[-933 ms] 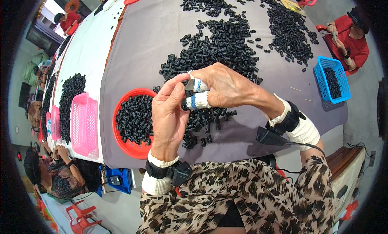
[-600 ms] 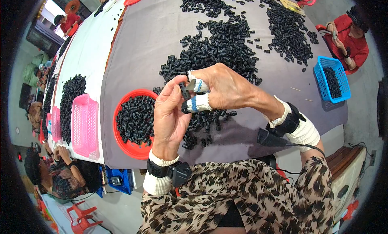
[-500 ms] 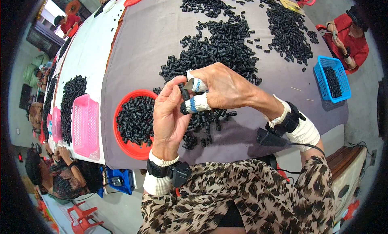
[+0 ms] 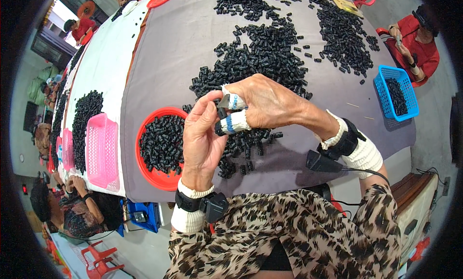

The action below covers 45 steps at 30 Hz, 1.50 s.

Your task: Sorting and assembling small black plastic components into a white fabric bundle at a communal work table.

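Above the grey table's [image 4: 159, 52] near edge, left hand [image 4: 202, 139] and tape-wrapped right hand [image 4: 265, 103] are pinching one small black plastic tube [image 4: 221, 114] together; one round red tray [image 4: 144, 170], one blue basket [image 4: 381, 86] are sitting nearby.

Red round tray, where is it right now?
In the head view the red round tray sits on the grey table near its front edge, just left of the left hand, with a pink basket further left.
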Motion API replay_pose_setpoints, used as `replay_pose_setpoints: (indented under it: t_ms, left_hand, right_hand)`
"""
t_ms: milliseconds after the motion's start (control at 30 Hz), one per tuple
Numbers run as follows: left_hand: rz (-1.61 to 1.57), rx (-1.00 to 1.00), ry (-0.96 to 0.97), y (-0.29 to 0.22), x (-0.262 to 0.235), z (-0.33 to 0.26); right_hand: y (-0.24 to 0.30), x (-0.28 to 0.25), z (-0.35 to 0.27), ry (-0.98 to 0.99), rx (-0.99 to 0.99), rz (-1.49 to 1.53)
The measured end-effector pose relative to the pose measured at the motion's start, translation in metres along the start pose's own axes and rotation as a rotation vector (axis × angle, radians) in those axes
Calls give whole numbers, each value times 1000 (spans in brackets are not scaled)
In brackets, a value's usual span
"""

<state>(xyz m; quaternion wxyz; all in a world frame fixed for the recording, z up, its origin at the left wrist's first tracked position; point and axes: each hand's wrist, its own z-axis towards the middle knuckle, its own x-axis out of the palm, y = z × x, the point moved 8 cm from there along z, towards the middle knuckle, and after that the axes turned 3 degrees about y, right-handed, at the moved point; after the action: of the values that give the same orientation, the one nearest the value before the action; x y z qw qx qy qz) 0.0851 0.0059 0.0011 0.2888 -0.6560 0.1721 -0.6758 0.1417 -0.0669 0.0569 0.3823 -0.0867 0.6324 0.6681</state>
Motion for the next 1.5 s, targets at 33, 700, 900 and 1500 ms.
replay_pose_setpoints:
  t_ms: [33, 700, 900, 1500]
  left_hand:
    - [5, 4, 0, 0, -1, 0]
    - [166, 8, -127, -8, 1, -2]
    - [186, -8, -221, -8, -9, 0]
    - [-115, 11, -164, -8, -38, -9]
  right_hand:
    - [0, 1, 0, 9, 8, 8]
    - [5, -7, -2, -190, -34, -4]
    - [4, 0, 3, -192, -50, -65]
    - [-5, 10, 16, -166, 47, -54]
